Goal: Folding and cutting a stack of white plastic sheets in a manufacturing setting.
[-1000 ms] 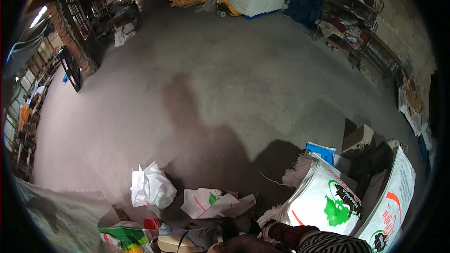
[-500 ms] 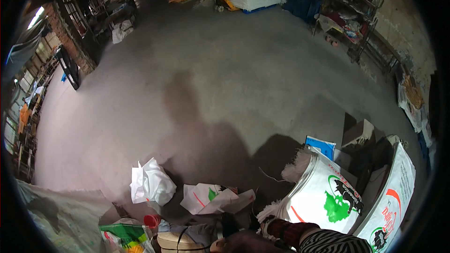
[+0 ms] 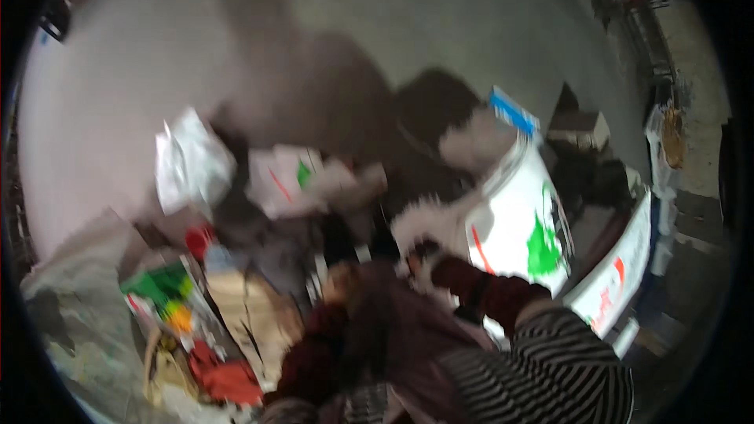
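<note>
The picture is smeared by motion. My right hand [image 3: 424, 255], with a dark red sleeve cuff, is at the frayed edge of a stack of white woven sacks [image 3: 510, 220] printed in green and red. Its fingers are too blurred to read. My left hand [image 3: 342, 283] is low in front of me, over the dark cloth of my lap, beside a small white strip [image 3: 316, 276]. Whether it grips anything does not show. Beyond my hands, a crumpled white printed sack [image 3: 287, 180] lies on the floor.
Left of it stands a crumpled white bag [image 3: 192, 161]. Nearer are a red cup [image 3: 199, 241], a green and white package [image 3: 161, 286], a beige bundle [image 3: 247, 310] and a red cloth [image 3: 224, 377]. At right are a blue packet [image 3: 514, 112], a block [image 3: 581, 129] and another printed sack [image 3: 613, 283].
The view has tipped down, so the floor things sit higher and the far room has left the picture. Both forearms and my lap now show more. My right arm stays beside the sack stack.
</note>
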The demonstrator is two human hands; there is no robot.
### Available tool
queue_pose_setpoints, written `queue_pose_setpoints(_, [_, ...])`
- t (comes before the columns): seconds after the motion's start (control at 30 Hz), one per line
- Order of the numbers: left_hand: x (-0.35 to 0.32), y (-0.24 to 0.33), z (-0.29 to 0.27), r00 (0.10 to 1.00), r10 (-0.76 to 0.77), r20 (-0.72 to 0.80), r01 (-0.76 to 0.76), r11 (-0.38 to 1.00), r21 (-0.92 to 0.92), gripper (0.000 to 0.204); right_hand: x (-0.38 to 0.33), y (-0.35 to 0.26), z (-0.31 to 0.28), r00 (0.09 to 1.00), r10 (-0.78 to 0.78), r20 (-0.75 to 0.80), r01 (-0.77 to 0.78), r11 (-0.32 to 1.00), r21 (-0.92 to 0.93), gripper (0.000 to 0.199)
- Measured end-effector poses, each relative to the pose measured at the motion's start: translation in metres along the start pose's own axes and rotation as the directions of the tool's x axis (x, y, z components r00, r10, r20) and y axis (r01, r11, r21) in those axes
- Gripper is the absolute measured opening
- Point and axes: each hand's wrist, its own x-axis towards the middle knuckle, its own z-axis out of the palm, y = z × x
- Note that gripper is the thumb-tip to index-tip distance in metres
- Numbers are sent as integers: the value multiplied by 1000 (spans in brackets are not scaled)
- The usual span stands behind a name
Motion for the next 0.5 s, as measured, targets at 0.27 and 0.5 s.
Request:
queue_pose_setpoints(0.27, [41, 55, -57, 972, -222, 76, 202, 625, -754, 20, -2, -42, -36, 972, -215, 98, 234, 937, -258, 38])
queue_pose_setpoints(0.5, [76, 88, -14, 989, -62, 133, 114, 895, -431, 29, -3, -26, -5, 950, -295, 105, 313, 898, -311, 32])
